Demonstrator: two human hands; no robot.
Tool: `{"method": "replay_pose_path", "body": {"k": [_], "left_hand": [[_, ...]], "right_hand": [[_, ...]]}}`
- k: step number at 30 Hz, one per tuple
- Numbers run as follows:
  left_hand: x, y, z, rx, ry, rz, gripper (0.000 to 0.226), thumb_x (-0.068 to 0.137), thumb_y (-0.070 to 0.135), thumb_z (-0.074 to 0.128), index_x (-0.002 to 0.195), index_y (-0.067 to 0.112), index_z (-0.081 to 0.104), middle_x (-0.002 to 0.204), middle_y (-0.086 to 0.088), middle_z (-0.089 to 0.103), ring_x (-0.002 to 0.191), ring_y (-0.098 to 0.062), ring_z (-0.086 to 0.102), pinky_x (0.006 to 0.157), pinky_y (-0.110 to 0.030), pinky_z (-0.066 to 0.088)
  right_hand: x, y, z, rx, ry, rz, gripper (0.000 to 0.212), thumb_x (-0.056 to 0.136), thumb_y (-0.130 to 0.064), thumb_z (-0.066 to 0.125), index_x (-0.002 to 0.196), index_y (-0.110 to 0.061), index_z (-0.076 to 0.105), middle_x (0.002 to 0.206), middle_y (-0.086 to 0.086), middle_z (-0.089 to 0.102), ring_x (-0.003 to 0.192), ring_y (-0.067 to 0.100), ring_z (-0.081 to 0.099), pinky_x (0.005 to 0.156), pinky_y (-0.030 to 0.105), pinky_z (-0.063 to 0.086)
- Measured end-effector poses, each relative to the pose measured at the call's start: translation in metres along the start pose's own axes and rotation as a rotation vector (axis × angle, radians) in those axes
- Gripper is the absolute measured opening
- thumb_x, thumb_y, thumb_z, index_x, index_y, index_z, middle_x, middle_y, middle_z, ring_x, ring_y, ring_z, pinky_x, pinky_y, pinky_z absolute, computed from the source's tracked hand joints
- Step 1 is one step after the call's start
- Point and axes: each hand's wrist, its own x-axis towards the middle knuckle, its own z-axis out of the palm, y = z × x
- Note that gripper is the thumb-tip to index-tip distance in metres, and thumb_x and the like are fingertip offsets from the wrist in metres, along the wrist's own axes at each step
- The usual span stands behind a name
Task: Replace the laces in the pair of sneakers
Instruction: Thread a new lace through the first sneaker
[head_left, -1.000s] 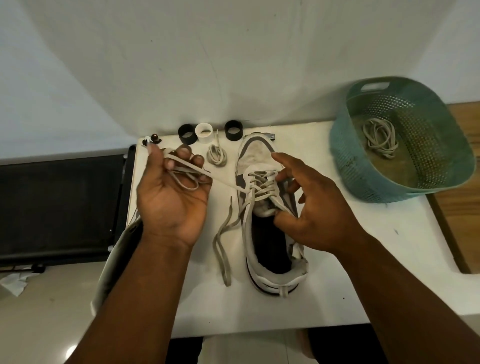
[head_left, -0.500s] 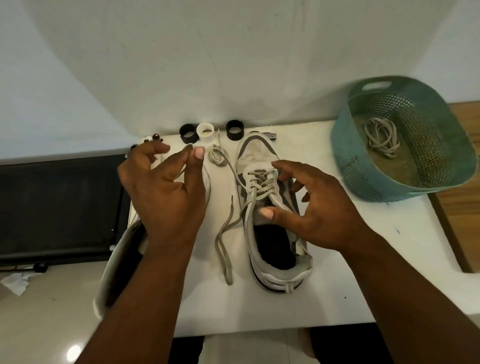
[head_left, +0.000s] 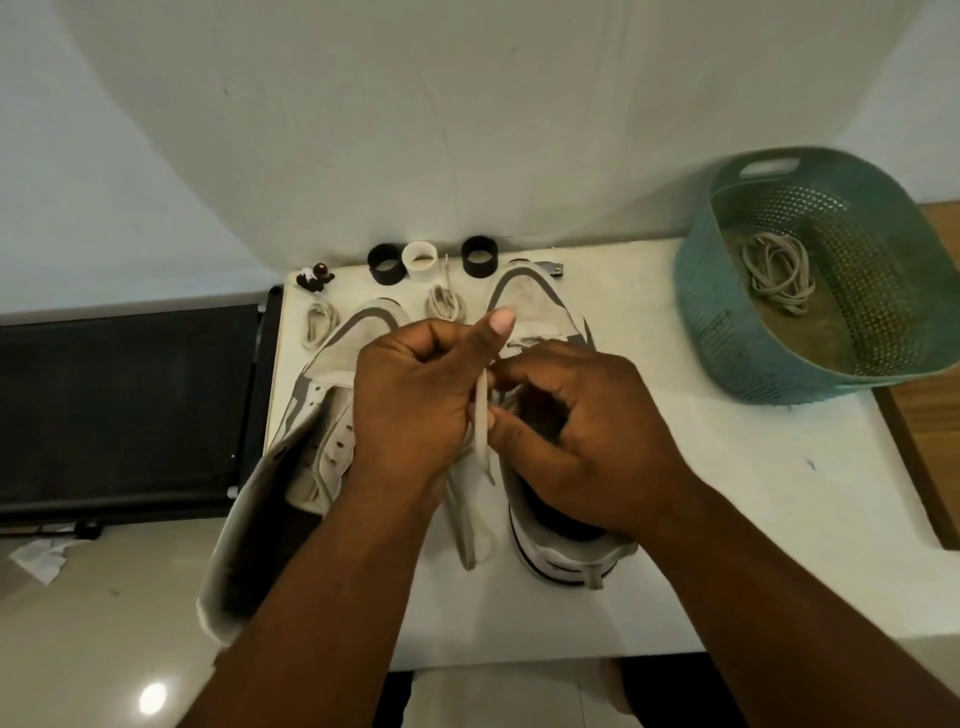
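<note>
Domestic interior, likely a home. Indicators: a white bench (head_left: 727, 519) set against a plain painted wall (head_left: 467, 130); a teal perforated plastic basket (head_left: 727, 332) at the bench's right end; a glossy tiled floor (head_left: 93, 649) left of the bench; a crumpled tissue (head_left: 39, 558) on that floor.

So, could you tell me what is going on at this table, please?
A person is lacing the right-hand sneaker on the white table. Both hands meet over it: the left hand and right hand pinch a pale lace. The other sneaker shows empty eyelets. Two coiled laces lie behind, and another in the green basket.
</note>
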Motion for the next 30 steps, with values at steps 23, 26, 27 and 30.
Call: {"method": "replay_pose_path", "body": {"k": [23, 26, 27, 30], "left_hand": [[0.006, -0.028, -0.012, 0.491, -0.205, 0.758, 0.037, 0.092, 0.021, 0.074, 0.125, 0.006, 0.065, 0.124, 0.000, 0.067, 0.119, -0.012, 0.062, 0.102, -0.031, 0.049], [0.010, -0.031, -0.016, 0.443, -0.304, 0.653, 0.031, 0.092, 0.018, 0.077, 0.122, 0.010, 0.074, 0.109, 0.007, 0.076, 0.098, -0.004, 0.071, 0.088, -0.022, 0.055], [0.013, -0.032, -0.018, 0.446, -0.264, 0.646, 0.026, 0.090, 0.019, 0.079, 0.115, 0.014, 0.077, 0.100, 0.011, 0.076, 0.088, -0.003, 0.071, 0.081, -0.019, 0.055], [0.017, -0.030, -0.024, 0.536, -0.134, 0.687, 0.015, 0.089, 0.022, 0.081, 0.103, 0.019, 0.080, 0.089, 0.021, 0.071, 0.076, 0.000, 0.066, 0.074, -0.014, 0.051]], "right_hand": [[0.005, 0.017, -0.017, 0.160, 0.092, 0.111, 0.013, 0.096, -0.030, 0.067, 0.101, -0.027, 0.078, 0.089, -0.014, 0.070, 0.085, 0.004, 0.065, 0.073, 0.011, 0.047], [0.004, 0.020, -0.019, 0.194, 0.096, 0.090, 0.011, 0.097, -0.024, 0.067, 0.101, -0.027, 0.077, 0.090, -0.017, 0.071, 0.087, 0.002, 0.067, 0.075, 0.010, 0.048], [0.005, 0.020, -0.021, 0.238, 0.133, 0.114, 0.007, 0.094, -0.025, 0.071, 0.097, -0.027, 0.077, 0.088, -0.016, 0.073, 0.085, 0.002, 0.069, 0.074, 0.013, 0.052], [0.007, 0.019, -0.024, 0.322, 0.263, 0.180, 0.006, 0.084, -0.032, 0.079, 0.086, -0.032, 0.074, 0.077, -0.017, 0.074, 0.073, 0.005, 0.072, 0.066, 0.019, 0.058]]}}
